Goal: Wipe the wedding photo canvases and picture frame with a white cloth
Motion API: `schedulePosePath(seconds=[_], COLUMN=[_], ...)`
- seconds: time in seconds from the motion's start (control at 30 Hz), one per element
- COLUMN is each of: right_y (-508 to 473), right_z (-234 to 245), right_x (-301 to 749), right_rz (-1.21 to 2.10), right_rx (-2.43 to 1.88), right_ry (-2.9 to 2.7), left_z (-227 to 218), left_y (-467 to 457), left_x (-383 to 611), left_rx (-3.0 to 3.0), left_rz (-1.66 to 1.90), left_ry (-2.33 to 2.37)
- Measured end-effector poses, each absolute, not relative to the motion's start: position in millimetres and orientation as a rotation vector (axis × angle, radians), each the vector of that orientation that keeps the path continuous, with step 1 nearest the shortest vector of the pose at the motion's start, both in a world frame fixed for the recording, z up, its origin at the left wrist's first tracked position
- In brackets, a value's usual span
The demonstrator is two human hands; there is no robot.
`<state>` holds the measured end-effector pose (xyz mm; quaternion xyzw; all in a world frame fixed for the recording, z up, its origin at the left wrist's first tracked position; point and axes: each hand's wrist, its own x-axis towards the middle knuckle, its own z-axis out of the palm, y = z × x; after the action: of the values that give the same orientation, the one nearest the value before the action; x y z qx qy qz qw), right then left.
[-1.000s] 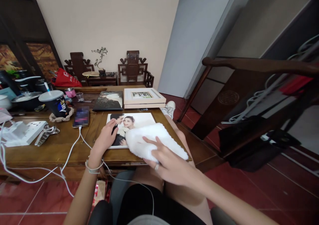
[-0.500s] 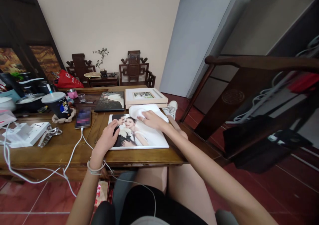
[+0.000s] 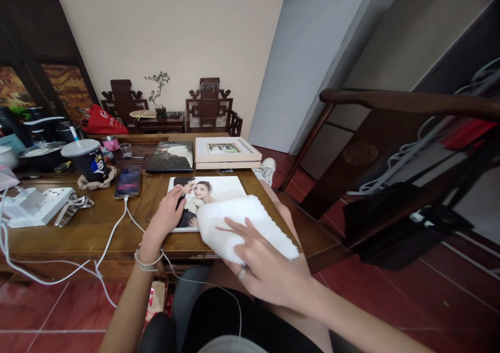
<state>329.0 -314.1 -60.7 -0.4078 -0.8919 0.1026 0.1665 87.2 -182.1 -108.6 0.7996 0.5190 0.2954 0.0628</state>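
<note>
A photo panel (image 3: 226, 185) with a printed picture of two people lies flat near the table's front edge. My left hand (image 3: 169, 210) rests over its left side, fingers stretched out, holding nothing. Draped over the panel's lower right part is a fluffy white cloth (image 3: 250, 210), which hangs past the front edge toward my lap. My right hand (image 3: 258, 256) grips this cloth near its front edge, some fingers spread across its top. The cloth hides the panel's lower right corner.
Behind the panel lie a dark album (image 3: 171, 156) and a pale framed box (image 3: 228, 158). Leftward are a phone (image 3: 127, 181) on a white cable, a lidded cup (image 3: 88, 158) and a power strip (image 3: 42, 207). A wooden chair (image 3: 361, 150) stands at right.
My right hand has drawn the white cloth from the panel's upper right toward me, over its lower right and front edge. My left hand has stayed in place on the panel.
</note>
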Motion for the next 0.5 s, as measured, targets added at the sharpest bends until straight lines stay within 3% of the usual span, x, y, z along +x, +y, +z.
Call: schedulePosePath(seconds=[0.5], right_y=[-140], right_z=[-46], right_x=[304], right_rz=[0.192], right_rx=[-1.482], right_ry=[-2.499], left_z=[-107], left_y=[-182], left_x=[85], left_rx=[2.429], left_rz=[0.861], left_ry=[1.536])
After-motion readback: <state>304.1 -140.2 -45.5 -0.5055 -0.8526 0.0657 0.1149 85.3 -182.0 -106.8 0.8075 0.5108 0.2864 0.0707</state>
